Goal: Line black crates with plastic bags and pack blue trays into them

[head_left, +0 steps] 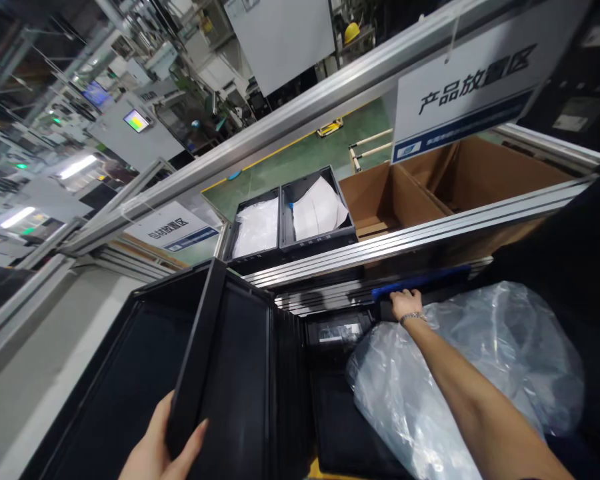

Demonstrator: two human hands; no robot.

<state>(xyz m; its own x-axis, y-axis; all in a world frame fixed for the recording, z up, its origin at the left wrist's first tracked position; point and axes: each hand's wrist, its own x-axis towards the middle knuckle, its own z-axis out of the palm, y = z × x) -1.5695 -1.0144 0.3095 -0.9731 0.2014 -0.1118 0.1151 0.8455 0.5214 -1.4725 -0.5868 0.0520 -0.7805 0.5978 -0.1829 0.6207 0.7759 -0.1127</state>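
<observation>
My left hand (163,443) grips the near edge of a black tray (240,360), which stands tilted on its side at the lower left middle. Left of it lies another large black tray (130,360). My right hand (407,305), with a bracelet at the wrist, reaches to the far side by a blue edge (420,281); its fingers are bent over a dark rim there. Under my right forearm is a clear plastic bag (510,347). Between the hands a dark bin (337,333) holds something clear and shiny.
Beyond a metal rail (310,263) stand two black crates, one with white bags (257,227), one with white sheets (317,210), and open cardboard boxes (380,200). Signs hang from the upper rail (460,87). Machines and a green floor lie behind.
</observation>
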